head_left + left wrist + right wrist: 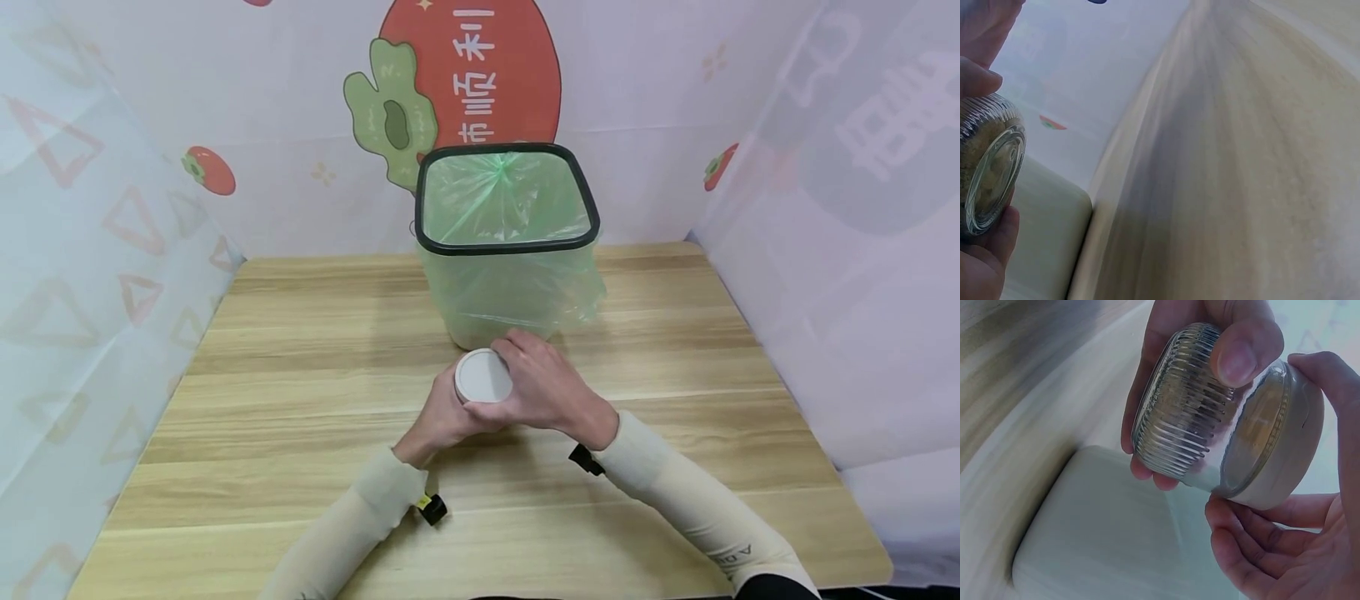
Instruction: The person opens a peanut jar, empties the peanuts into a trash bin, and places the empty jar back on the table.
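Centrally, just on the near side of the bin, we find a glass jar with a white lid, held above the desk in both hands. We see the left hand wrapped around the jar's ribbed body, its thumb on the glass, while the right hand grips the lid between thumb and fingers. Through the glass we make out brownish contents, whose nature we cannot tell. The bin stands upright and carries a black rim and a translucent green liner, folded over its outside. Behind the bin, we note a pale backdrop printed with a red motif bearing white characters.
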The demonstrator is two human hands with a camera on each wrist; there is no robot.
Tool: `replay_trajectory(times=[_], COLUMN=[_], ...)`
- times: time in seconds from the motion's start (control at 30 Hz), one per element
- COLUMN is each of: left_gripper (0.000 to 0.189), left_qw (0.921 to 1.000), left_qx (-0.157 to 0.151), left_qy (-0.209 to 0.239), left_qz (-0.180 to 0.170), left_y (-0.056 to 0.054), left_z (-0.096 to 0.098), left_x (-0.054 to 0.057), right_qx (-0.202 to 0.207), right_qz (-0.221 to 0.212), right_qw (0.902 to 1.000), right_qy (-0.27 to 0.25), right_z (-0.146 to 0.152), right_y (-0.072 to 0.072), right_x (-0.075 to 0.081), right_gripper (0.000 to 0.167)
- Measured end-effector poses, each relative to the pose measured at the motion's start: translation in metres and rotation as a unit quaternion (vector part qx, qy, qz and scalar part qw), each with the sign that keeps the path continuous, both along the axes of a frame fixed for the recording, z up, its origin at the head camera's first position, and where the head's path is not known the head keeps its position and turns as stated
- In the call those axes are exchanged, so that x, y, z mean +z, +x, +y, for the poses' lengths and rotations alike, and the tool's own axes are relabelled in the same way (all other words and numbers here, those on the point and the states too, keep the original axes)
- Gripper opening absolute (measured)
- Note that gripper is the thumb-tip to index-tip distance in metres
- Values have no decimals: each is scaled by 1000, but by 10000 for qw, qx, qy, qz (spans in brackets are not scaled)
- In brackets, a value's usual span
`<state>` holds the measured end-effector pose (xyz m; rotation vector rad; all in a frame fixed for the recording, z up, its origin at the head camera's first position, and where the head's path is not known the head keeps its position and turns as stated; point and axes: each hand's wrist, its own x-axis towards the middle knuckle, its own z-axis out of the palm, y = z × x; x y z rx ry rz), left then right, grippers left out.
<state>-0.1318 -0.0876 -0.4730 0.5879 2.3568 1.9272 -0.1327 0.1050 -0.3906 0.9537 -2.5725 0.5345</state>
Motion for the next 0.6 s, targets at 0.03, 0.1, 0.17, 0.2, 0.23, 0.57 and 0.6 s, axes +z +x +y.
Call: replay_trajectory(times=[0.03,0.1,0.17,0.2,0.23,0.57,0.6], left_gripper=[88,90,91,92,92,92,92], left_qw=[10000,10000,10000,10000,10000,9999,9999], left_qx=[-20,-47,-71,-74,-81,-90,-97], left_qy=[9,9,15,8,8,-106,-103], left_qz=[7,-1,-23,-37,-50,-35,-39], left_y=[0,0,0,0,0,0,0], left_z=[0,0,0,0,-1,1,1], left_x=[1,3,4,4,5,5,5], right_qx=[8,18,35,51,62,195,215], right_qz=[-23,-62,-106,-130,-158,-315,-317], right_qw=[10000,10000,9999,9999,9998,9992,9992], right_qy=[13,26,39,40,42,123,120], right_z=[0,1,1,1,1,3,3], right_y=[0,0,-1,-1,-2,-3,-4], right_x=[1,3,4,5,6,9,9], right_gripper=[69,69,69,69,69,69,70])
